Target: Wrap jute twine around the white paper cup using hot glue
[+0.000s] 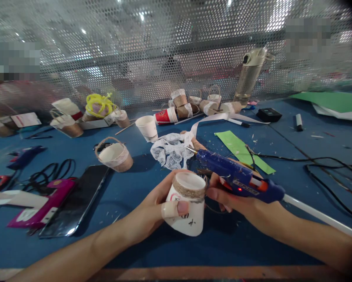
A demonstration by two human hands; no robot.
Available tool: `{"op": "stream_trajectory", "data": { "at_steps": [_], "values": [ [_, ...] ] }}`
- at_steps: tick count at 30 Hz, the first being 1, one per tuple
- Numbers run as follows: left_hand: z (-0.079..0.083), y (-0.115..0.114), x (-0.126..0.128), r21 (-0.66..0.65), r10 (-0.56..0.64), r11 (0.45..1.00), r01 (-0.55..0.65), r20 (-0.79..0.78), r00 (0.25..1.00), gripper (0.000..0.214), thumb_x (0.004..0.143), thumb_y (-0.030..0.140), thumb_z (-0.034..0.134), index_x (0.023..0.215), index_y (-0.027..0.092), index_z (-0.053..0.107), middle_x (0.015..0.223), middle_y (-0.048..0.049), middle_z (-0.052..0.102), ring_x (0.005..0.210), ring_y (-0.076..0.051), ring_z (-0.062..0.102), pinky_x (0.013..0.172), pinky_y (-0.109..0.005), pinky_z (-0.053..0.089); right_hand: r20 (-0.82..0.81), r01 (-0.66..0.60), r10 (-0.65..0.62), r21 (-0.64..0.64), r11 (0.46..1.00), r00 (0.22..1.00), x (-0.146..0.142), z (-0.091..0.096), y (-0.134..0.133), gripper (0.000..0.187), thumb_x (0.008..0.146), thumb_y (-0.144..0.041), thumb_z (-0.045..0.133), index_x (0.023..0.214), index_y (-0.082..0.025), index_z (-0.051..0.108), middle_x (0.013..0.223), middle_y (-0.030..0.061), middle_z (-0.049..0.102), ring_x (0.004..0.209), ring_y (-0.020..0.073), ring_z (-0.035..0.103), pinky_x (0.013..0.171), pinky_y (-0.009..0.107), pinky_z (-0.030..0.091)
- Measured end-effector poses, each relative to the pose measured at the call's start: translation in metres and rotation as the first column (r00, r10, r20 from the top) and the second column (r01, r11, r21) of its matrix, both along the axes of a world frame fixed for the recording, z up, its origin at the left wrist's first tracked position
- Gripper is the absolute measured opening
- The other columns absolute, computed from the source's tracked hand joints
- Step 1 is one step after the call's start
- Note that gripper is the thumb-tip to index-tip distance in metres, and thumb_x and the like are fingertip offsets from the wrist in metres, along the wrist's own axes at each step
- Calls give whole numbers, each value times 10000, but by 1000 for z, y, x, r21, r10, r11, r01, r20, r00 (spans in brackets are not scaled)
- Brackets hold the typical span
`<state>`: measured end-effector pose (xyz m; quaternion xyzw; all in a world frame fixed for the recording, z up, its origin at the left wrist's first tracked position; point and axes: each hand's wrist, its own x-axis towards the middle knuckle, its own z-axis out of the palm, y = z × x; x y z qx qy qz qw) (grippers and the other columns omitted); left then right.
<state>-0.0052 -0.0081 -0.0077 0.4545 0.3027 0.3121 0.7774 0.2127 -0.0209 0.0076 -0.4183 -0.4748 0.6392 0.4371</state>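
My left hand (161, 203), with a bandage on its thumb, grips a white paper cup (187, 221) from the side. Brown twine (190, 192) is wrapped round the cup just under its open rim, and dark markings show on its wall. My right hand (237, 201) is closed round a blue hot glue gun (237, 176). The gun's nozzle points left, above and beyond the cup, and a red light glows on its body. Right fingertips are close to the cup's twine band; a thin strand hangs below them. Part of the grip is hidden.
White lace ribbon (172, 147) lies behind the cup. Nearby are a small handled basket (115, 156), another paper cup (147, 127) and a green strip (243, 150). A phone (78, 199) lies left, black cables (325, 172) right. Several small baskets and a bottle (250, 74) line the mesh.
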Motion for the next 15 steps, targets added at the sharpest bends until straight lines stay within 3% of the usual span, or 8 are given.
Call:
{"op": "stream_trajectory", "data": {
  "at_steps": [4,8,15],
  "values": [
    [-1,1,0,22,-70,997,70,22,997,520,785,343,745,1259,267,544,1098,-73,683,1023,-253,616,845,-347,437,0,41,-41,9,999,999,0,0,1,297,659,-130,847,778,-204,585,582,-100,602,463,52,533,463,161,478],
    [-2,3,1,28,-48,998,47,25,999,491,792,303,746,1249,286,568,1159,-48,670,1085,-224,579,895,-327,417,36,84,-82,-29,996,996,-2,0,2,350,620,-158,872,787,-210,568,607,-95,607,432,52,514,445,182,469],
    [-3,3,-1,-13,3,1000,-3,-28,1000,547,750,377,760,1251,251,579,1169,-83,664,1027,-270,607,838,-357,446,40,69,-71,45,997,997,-1,-7,3,298,690,-197,840,840,-213,582,664,-85,624,444,49,527,452,184,476]
  ]
}}
